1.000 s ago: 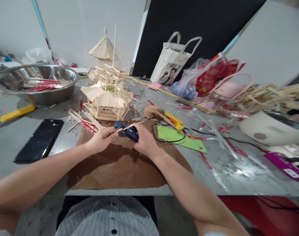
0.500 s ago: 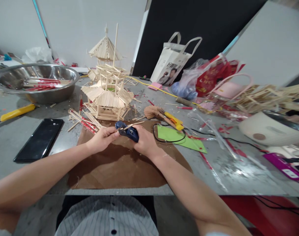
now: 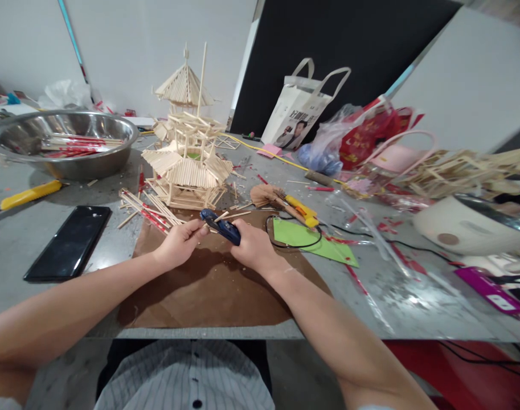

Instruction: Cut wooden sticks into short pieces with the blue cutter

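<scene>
While the left hand (image 3: 180, 242) is pinching a thin wooden stick (image 3: 219, 218) between its closed fingertips, the right hand (image 3: 251, 246) is wrapping around a blue cutter (image 3: 222, 225), fingers curled shut on its handle. Both hands are meeting over a brown paper sheet (image 3: 208, 285) that is lying on the grey counter (image 3: 388, 285), and the stick is crossing the cutter's nose just above the sheet's far edge. Just beyond them a stick-built pagoda model (image 3: 186, 151) is standing upright, with loose red-tipped sticks (image 3: 146, 208) lying beside its base. A black phone (image 3: 69, 242) is resting flat to the left, near a steel bowl (image 3: 63, 142). To the right a green card (image 3: 315, 239) is sitting under a black cable (image 3: 296, 239).
</scene>
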A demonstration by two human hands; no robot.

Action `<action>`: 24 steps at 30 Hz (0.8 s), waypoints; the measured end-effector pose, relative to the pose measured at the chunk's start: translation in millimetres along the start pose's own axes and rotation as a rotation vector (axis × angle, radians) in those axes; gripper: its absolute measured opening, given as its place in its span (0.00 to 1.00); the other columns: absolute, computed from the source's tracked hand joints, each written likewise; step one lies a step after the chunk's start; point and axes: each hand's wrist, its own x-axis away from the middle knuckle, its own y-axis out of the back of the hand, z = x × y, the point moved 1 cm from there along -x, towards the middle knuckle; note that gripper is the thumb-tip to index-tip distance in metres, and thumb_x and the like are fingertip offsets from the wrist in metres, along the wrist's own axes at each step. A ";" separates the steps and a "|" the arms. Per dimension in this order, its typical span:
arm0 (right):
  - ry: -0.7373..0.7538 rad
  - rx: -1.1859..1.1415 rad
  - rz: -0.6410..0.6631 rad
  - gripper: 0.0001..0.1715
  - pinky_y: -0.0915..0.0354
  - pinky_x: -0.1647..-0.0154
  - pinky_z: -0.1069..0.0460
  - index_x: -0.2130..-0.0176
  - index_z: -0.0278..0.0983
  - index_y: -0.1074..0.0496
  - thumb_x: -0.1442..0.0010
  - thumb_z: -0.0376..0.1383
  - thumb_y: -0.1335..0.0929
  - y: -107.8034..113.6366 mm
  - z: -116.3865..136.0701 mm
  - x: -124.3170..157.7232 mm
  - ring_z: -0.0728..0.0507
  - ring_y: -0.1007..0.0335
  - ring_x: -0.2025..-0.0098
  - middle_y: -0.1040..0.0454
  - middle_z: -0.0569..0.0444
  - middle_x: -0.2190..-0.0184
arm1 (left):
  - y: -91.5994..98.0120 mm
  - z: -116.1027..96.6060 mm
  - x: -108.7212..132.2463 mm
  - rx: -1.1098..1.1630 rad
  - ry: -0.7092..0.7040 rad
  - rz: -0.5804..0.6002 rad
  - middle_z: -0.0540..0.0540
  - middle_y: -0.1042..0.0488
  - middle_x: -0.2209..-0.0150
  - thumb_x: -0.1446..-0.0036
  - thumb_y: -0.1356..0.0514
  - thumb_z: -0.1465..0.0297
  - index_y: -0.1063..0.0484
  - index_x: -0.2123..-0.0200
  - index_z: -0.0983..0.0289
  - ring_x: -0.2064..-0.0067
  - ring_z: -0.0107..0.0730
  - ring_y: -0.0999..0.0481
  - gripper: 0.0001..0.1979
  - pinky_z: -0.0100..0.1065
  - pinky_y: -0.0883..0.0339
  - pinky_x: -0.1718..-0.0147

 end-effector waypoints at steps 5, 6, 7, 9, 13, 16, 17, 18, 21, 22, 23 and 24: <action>-0.042 0.037 0.029 0.15 0.43 0.70 0.52 0.62 0.38 0.37 0.53 0.38 0.38 2.5 0.5 -0.4 0.41 0.31 0.67 0.27 0.51 0.70 | -0.1 -0.4 -2.8 -0.019 0.047 0.022 0.48 0.41 0.80 0.46 0.53 0.62 0.36 0.75 0.67 0.77 0.22 0.43 0.16 0.25 0.46 0.77; -0.044 0.039 0.033 0.15 0.43 0.70 0.52 0.62 0.38 0.37 0.53 0.38 0.39 2.4 0.4 -0.7 0.42 0.31 0.67 0.27 0.51 0.70 | -0.2 -0.5 -3.3 -0.020 0.054 0.024 0.47 0.42 0.81 0.46 0.53 0.62 0.36 0.75 0.67 0.77 0.22 0.44 0.16 0.25 0.47 0.77; -0.045 0.042 0.033 0.14 0.43 0.70 0.52 0.62 0.38 0.37 0.52 0.39 0.39 2.3 0.2 -1.0 0.42 0.31 0.67 0.27 0.51 0.70 | -0.2 -0.5 -3.6 -0.020 0.061 0.025 0.47 0.42 0.81 0.46 0.53 0.62 0.36 0.75 0.67 0.77 0.22 0.44 0.16 0.25 0.47 0.78; -0.044 0.049 0.031 0.14 0.43 0.71 0.52 0.63 0.38 0.36 0.52 0.39 0.39 1.8 -0.1 -1.7 0.42 0.31 0.68 0.27 0.51 0.71 | -0.2 -0.7 -4.0 -0.012 0.075 0.024 0.47 0.42 0.80 0.46 0.53 0.61 0.35 0.74 0.67 0.77 0.22 0.45 0.16 0.25 0.48 0.78; -0.040 0.071 0.036 0.13 0.43 0.72 0.51 0.64 0.38 0.36 0.52 0.39 0.39 0.5 -0.2 -3.1 0.41 0.30 0.69 0.27 0.50 0.72 | 0.3 -0.6 -4.5 0.000 0.101 0.028 0.46 0.44 0.81 0.46 0.53 0.60 0.35 0.74 0.67 0.77 0.21 0.46 0.17 0.25 0.50 0.79; -0.043 0.083 0.029 0.13 0.42 0.72 0.51 0.64 0.38 0.35 0.52 0.39 0.39 -0.1 -0.6 -3.6 0.40 0.30 0.69 0.26 0.50 0.72 | 0.1 -0.2 -5.4 0.003 0.109 0.025 0.46 0.45 0.81 0.46 0.53 0.60 0.35 0.74 0.67 0.77 0.22 0.46 0.17 0.25 0.50 0.78; -0.044 0.087 0.025 0.13 0.42 0.72 0.51 0.64 0.38 0.35 0.52 0.39 0.39 -0.2 -0.8 -3.6 0.40 0.30 0.69 0.26 0.50 0.72 | -0.1 -0.1 -5.8 0.004 0.109 0.023 0.47 0.44 0.81 0.46 0.53 0.60 0.35 0.74 0.67 0.77 0.22 0.45 0.17 0.25 0.49 0.78; -0.045 0.092 0.023 0.13 0.42 0.72 0.51 0.64 0.38 0.35 0.52 0.39 0.39 -0.3 -1.0 -3.7 0.40 0.30 0.69 0.27 0.49 0.72 | -0.4 0.0 -6.3 0.003 0.109 0.021 0.47 0.43 0.80 0.46 0.53 0.60 0.35 0.74 0.67 0.77 0.22 0.45 0.17 0.25 0.49 0.78; -0.050 0.102 0.020 0.14 0.41 0.73 0.51 0.64 0.38 0.35 0.52 0.40 0.39 -0.2 -1.6 -4.3 0.40 0.30 0.69 0.27 0.49 0.72 | -1.0 -0.3 -7.7 0.002 0.125 0.020 0.47 0.42 0.80 0.46 0.53 0.61 0.34 0.73 0.68 0.77 0.22 0.44 0.17 0.26 0.49 0.77; -0.053 0.104 0.022 0.14 0.41 0.72 0.51 0.64 0.38 0.35 0.52 0.40 0.39 -0.3 -1.9 -4.5 0.39 0.30 0.69 0.27 0.49 0.72 | -1.1 -0.4 -8.2 0.005 0.132 0.022 0.47 0.42 0.80 0.46 0.53 0.61 0.33 0.73 0.68 0.77 0.22 0.44 0.17 0.26 0.48 0.77; -0.056 0.106 0.023 0.14 0.41 0.72 0.51 0.64 0.38 0.35 0.52 0.40 0.39 -0.4 -2.2 -4.8 0.39 0.30 0.69 0.27 0.49 0.72 | -1.1 -0.5 -8.6 0.006 0.136 0.021 0.47 0.41 0.80 0.46 0.52 0.61 0.33 0.72 0.68 0.77 0.22 0.44 0.16 0.26 0.48 0.77; -0.058 0.109 0.024 0.15 0.41 0.72 0.51 0.64 0.38 0.35 0.52 0.41 0.39 -0.6 -2.6 -5.0 0.39 0.30 0.69 0.27 0.49 0.72 | -1.1 -0.6 -8.9 0.004 0.138 0.017 0.47 0.41 0.80 0.46 0.52 0.61 0.33 0.72 0.68 0.77 0.22 0.44 0.16 0.26 0.48 0.77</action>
